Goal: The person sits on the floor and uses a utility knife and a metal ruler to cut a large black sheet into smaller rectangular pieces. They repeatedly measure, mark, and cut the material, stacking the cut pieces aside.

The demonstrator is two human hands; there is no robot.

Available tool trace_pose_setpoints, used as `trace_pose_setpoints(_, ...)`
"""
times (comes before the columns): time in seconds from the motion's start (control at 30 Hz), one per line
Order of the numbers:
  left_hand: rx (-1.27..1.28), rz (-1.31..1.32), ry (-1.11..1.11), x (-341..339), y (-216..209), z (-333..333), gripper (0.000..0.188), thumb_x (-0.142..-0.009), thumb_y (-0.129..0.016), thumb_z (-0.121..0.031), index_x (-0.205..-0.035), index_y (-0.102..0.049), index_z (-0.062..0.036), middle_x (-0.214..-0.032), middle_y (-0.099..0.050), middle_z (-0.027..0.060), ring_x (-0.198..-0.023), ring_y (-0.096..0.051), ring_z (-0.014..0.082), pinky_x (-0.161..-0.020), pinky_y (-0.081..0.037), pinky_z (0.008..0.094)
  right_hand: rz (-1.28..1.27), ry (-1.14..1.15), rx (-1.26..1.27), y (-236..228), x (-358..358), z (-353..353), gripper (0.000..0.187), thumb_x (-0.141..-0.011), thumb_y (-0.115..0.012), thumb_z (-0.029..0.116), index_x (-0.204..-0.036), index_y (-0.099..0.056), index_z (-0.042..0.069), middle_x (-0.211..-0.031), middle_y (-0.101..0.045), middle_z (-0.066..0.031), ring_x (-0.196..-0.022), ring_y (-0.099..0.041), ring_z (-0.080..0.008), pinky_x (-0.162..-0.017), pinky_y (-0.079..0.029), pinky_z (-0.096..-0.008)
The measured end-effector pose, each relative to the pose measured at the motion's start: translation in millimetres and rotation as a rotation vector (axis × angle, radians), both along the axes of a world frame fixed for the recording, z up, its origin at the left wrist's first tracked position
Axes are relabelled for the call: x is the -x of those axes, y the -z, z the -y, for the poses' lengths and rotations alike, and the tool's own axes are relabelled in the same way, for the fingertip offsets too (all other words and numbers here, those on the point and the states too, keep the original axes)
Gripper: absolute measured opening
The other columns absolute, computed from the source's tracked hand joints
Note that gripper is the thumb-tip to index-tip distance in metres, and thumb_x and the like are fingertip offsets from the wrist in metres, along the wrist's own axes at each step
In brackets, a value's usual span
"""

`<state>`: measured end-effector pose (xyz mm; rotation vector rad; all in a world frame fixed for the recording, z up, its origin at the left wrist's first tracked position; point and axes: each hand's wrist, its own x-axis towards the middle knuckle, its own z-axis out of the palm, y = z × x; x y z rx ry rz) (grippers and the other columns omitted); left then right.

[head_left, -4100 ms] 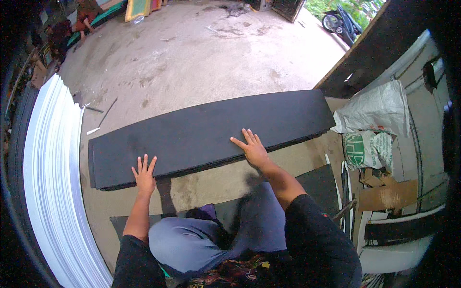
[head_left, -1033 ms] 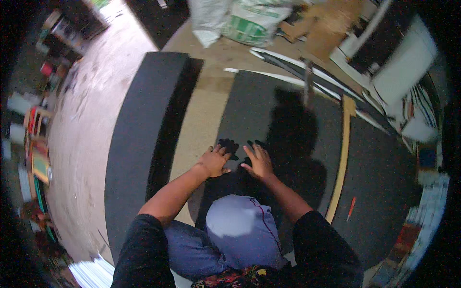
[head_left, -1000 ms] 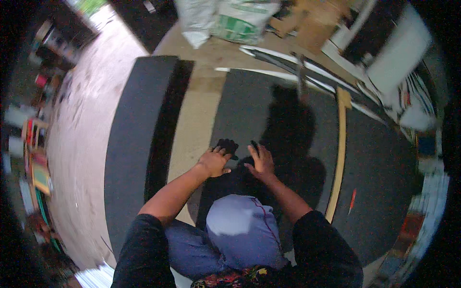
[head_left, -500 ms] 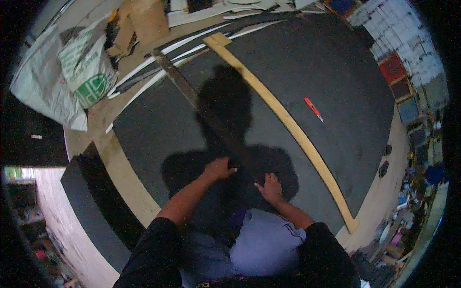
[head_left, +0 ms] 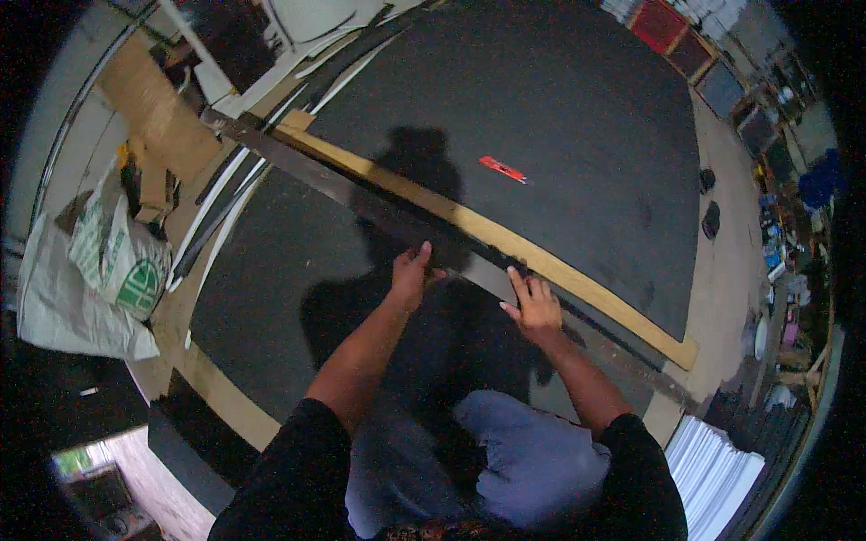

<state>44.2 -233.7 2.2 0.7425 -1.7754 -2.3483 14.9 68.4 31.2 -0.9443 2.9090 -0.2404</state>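
Note:
A long dark straightedge bar (head_left: pixel 492 278) lies slantwise across a large dark grey sheet (head_left: pixel 559 108). My left hand (head_left: pixel 412 278) grips its near edge around the middle, with fingers on top and thumb at the side. Farther right along the bar, my right hand (head_left: pixel 536 307) holds it, fingers laid over the top and thumb on the near edge. Just beyond the bar runs a long yellow wooden T-square (head_left: pixel 505 236), its head at the far left. A red utility knife (head_left: pixel 502 169) rests on the sheet beyond both. My shadow darkens the middle.
White woven sacks (head_left: pixel 117 261) and cardboard (head_left: pixel 153 104) are at the left. White and black strips (head_left: pixel 212 212) lie along the sheet's left edge. A stack of white sheets (head_left: pixel 713 473) is at the lower right. Cluttered shelves (head_left: pixel 794 298) line the right side.
Both hands have moved the dark bar away from me, and it now lies close beside the T-square. The view has turned, so the T-square and knife appear at a different slant.

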Motion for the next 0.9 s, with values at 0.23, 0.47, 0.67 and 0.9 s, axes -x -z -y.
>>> trace_pose_setpoints(0.23, 0.353, -0.008, 0.192, 97.7, 24.9, -12.1, 0.056, -0.101, -0.064, -0.046, -0.14, -0.057, -0.0067, -0.131, -0.065, 0.0153, -0.12, -0.061, 0.0324, -0.101, -0.051, 0.0531, -0.086, 0.104, -0.038, -0.6, 93.7, -43.6, 0.078, -0.09, -0.076, 0.03, -0.159, -0.04, 0.04, -0.138, -0.056, -0.019, -0.123, -0.055, -0.0392, -0.1, -0.045, -0.0543)
trace_pose_setpoints(0.47, 1.458, -0.099, 0.27, 194.7, 67.1, -22.5, 0.077, -0.095, -0.057, -0.066, -0.154, -0.048, -0.0169, -0.167, -0.032, 0.018, -0.157, -0.015, 0.0443, -0.123, -0.01, 0.0683, -0.08, 0.168, 0.081, 33.0, 258.4, -50.2, 0.073, -0.089, -0.075, 0.016, -0.155, -0.049, 0.038, -0.13, -0.06, -0.0132, -0.117, -0.056, -0.0335, -0.105, -0.04, -0.0499)
trace_pose_setpoints(0.67, 1.518, 0.17, 0.31, 212.4, 88.1, -22.7, 0.069, -0.1, -0.048, -0.061, -0.159, -0.042, -0.0263, -0.171, -0.026, 0.0125, -0.158, -0.013, 0.0443, -0.122, -0.01, 0.0695, -0.134, 0.17, 0.136, 86.9, 366.7, -51.8, 0.073, -0.088, -0.076, 0.017, -0.153, -0.051, 0.039, -0.133, -0.06, -0.011, -0.118, -0.054, -0.0336, -0.11, -0.039, -0.0479)
trace_pose_setpoints(0.9, 1.61, 0.178, 0.368, 215.7, 93.3, -22.4, 0.069, -0.101, -0.047, -0.06, -0.161, -0.039, -0.0263, -0.171, -0.022, 0.0142, -0.157, -0.01, 0.0472, -0.121, -0.008, 0.0719, 0.017, 0.196, 0.107, 96.0, 443.3, -55.5, 0.075, -0.088, -0.075, 0.015, -0.153, -0.049, 0.041, -0.135, -0.059, -0.0136, -0.117, -0.055, -0.0357, -0.108, -0.042, -0.0497)
